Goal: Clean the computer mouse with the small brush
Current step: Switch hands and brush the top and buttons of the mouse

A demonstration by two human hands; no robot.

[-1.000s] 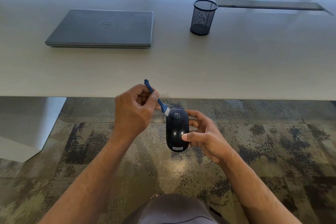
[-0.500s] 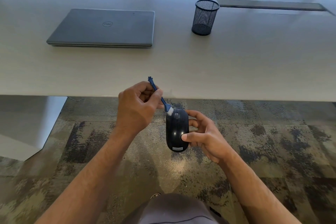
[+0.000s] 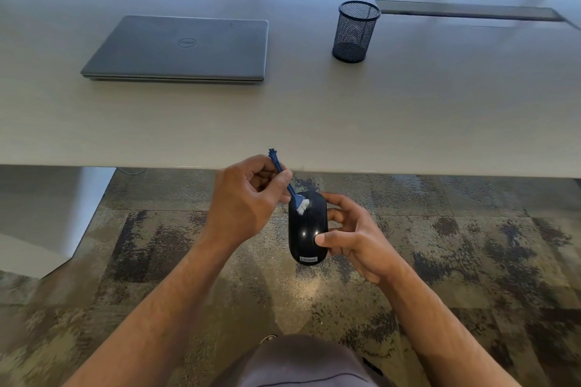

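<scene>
Both hands hover just off the tabletop's [image 3: 408, 122] near edge: left hand [image 3: 248, 201] pinches the small brush [image 3: 290, 190], bristles touching the computer mouse [image 3: 306, 229] gripped by the right hand [image 3: 355, 239].

One view only, worn on my head, wide-angle, facing forward and steeply down. Closest at the bottom edge: my grey-clad knee [image 3: 298, 361], then my forearms running up to mid-frame. The mottled brown-grey carpet [image 3: 471, 245] fills the lower half; the pale flat tabletop [image 3: 408, 110] recedes across the upper half, straight edges bowed near the borders.
</scene>
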